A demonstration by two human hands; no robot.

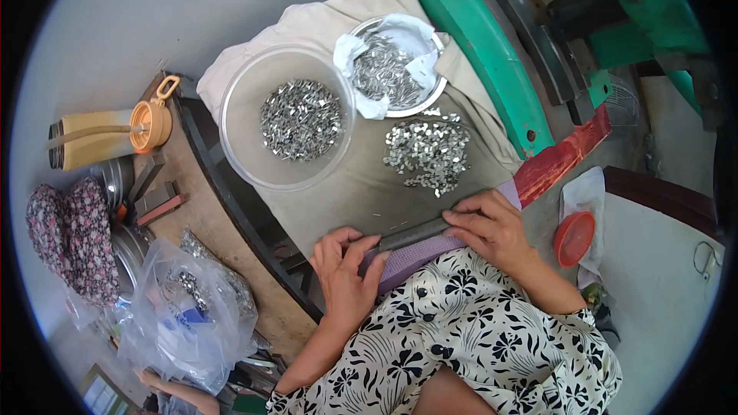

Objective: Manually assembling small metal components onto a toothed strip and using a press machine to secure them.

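A dark grey bar-shaped strip (416, 235) lies across the near edge of the cloth, close to my body. My left hand (346, 273) grips its left end between thumb and fingers. At the other end, my right hand (490, 228) pinches it with bent fingers. Purple checked fabric (411, 263) shows beneath the bar. A few tiny metal pieces (398, 225) rest just beyond it. Farther out lies a loose pile of small shiny metal pieces (429, 154). What the bar's ends look like is hidden by my fingers.
Beige cloth (296, 204) carries a clear plastic tub (229, 127) of metal bits and a paper-lined metal bowl (440, 92). A green machine (492, 61) stands at far right, a red dish (574, 239) beside it. Leftward are a plastic bag (165, 338), a bottle (92, 138) and another person's arm (184, 392).
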